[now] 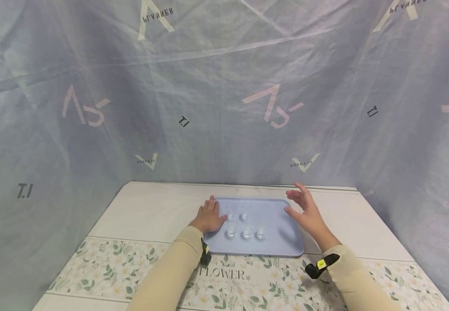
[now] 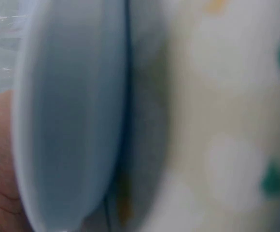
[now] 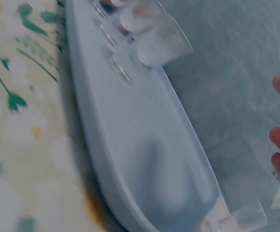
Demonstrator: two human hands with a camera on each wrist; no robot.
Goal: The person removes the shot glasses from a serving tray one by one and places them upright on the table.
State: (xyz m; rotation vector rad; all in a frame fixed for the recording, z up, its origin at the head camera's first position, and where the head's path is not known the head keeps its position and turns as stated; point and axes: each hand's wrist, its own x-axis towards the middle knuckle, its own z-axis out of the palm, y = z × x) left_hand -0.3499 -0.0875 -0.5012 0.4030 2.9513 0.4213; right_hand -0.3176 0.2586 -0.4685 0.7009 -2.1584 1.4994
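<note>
One pale blue tray (image 1: 276, 211), rectangular with a raised rim, laid at lower centre of the head frame on a white worktop (image 1: 150, 211); a floral band (image 1: 108, 263) is seen nearer the bottom edge. Five small clear cups are counted on it, left of its middle: a front row of three (image 1: 247, 233), a back row of two (image 1: 245, 215). A further clear cup (image 3: 244, 217) is shown at lower right of the right-wrist frame, past the tray's rim. Left hand (image 1: 209, 218): laid over the tray's left edge, fingers extended and slightly apart, thumb just beside the back-left cup; whether that cup is touched cannot be told. Right hand (image 1: 306, 211): raised by the tray's right edge, fingers and thumb well apart, nothing held. Handling, as judged: cups likely light, stiff, smooth and rather slippery, easily tipped, perhaps breakable, glass or plastic being undetermined; best pinched lightly by opposite side walls. The tray is presumed stiff, and is best gripped by its two short ends, kept level.
</note>
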